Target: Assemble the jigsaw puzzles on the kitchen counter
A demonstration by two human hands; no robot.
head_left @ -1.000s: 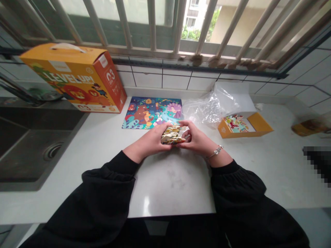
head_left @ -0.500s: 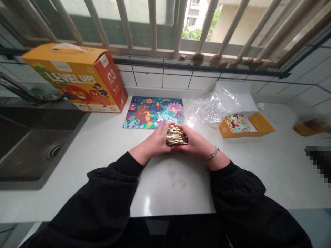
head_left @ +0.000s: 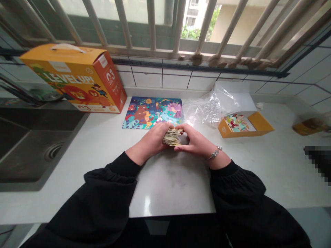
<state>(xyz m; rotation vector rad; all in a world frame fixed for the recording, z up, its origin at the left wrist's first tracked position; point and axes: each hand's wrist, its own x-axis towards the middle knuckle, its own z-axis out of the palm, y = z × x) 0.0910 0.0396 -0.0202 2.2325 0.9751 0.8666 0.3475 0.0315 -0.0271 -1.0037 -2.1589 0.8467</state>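
At five o'clock from the mat (head_left: pixel 138 115), the left hand (head_left: pixel 155 136) is gripping the stack (head_left: pixel 171 137) at its nine-o'clock end, the right hand (head_left: pixel 195 139) clasping it at three. Its edges are lying flusher than half a second ago, so the squaring-up is apparently progressing. A layered side is facing six o'clock, its visible long axis running nine to three.

A thick little pile of flat pieces (head_left: pixel 171 137) is in the middle of the scene, held between the left hand (head_left: pixel 157 138) and the right hand (head_left: pixel 196 140). The thin edges we see are mostly creamy white with bits of yellow and dark. They're packed close together, but some stick out a tiny bit.
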